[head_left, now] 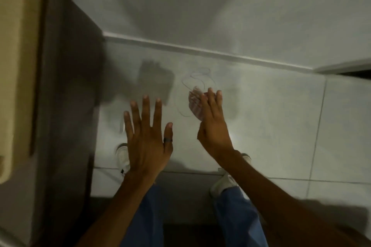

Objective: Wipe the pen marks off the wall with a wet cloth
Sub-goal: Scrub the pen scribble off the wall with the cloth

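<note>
Faint looping pen marks (197,84) lie on the pale wall (251,90), just beyond the fingertips of the right hand (212,124). That hand holds a small pinkish cloth (195,104) flat against the wall (thumb side toward the camera). To the left, the left hand (147,136) is spread wide and holds nothing; a dark ring (167,140) sits on its thumb. Near, white shoes (122,156) and blue trousers (239,218) are seen.

Dim grey tiled floor (341,126), white baseboard (200,49), beige door (16,66).
</note>
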